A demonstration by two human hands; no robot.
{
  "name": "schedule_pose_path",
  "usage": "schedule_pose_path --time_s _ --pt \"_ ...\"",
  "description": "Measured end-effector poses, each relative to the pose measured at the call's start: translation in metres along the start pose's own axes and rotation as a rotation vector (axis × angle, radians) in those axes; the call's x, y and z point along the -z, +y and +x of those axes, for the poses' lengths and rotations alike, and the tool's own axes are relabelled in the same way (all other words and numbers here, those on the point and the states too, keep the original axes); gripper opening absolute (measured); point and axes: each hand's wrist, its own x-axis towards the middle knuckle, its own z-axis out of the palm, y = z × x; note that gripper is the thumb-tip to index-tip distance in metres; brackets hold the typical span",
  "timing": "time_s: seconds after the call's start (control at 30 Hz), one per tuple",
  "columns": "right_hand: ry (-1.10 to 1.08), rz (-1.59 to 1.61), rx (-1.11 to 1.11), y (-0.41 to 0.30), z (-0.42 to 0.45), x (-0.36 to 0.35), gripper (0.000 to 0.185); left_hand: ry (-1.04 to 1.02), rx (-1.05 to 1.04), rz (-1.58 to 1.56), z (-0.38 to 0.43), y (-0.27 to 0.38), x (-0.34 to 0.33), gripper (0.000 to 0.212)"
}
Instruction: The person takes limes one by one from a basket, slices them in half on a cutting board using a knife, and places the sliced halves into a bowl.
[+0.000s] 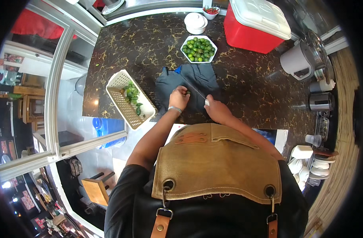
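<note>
A dark cloth (199, 74) lies spread on the marbled counter in front of me. My left hand (179, 98) is over the cloth, its fingers closed around a small green fruit (188, 92) that shows only in part. In my right hand (217, 109) is the pale handle of a knife (196, 90), whose thin blade slants up and left over the cloth. Beyond the cloth stands a white hexagonal bowl (216, 50) full of small green citrus fruits (198, 49). At the left, a cream perforated plastic basket (117, 102) holds green leaves (131, 93) and a few small pieces.
A lidded white pot (195, 23), a bowl of red chillies (211, 12) and a red cooler box (250, 32) stand at the back. A grey pitcher (296, 59) and several containers line the right side. A window frame (55, 89) borders the counter's left.
</note>
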Motion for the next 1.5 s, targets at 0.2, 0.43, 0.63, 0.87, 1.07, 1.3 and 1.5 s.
schedule_pose_path --time_s 0.2,0.43,0.63,0.87,1.07,1.3,1.5 --pt "-0.066 -0.046 0.05 0.001 -0.004 0.006 0.024 0.034 0.176 -0.144 -0.001 0.008 0.002 0.024" --pt "-0.088 -0.072 0.065 -0.004 -0.002 0.001 0.025 0.036 0.166 -0.038 -0.001 0.008 0.003 0.027" --pt "-0.039 -0.012 0.069 -0.012 0.031 -0.018 0.024 0.06 0.075 0.073 0.001 0.003 -0.003 0.026" --pt "-0.077 0.06 0.006 -0.004 0.018 -0.023 0.029 0.016 0.159 -0.081 -0.002 0.006 0.004 0.023" --pt "-0.168 0.479 -0.141 0.034 -0.016 0.015 0.036 0.055 -0.008 -0.076 0.044 0.024 0.015 0.024" --pt "0.01 0.481 -0.191 0.086 -0.063 0.031 0.037 0.11 -0.415 0.133 0.16 0.113 0.006 0.021" --pt "0.008 0.155 -0.14 0.078 -0.062 0.037 0.048 0.266 -0.31 -0.022 0.133 0.117 0.092 0.007"
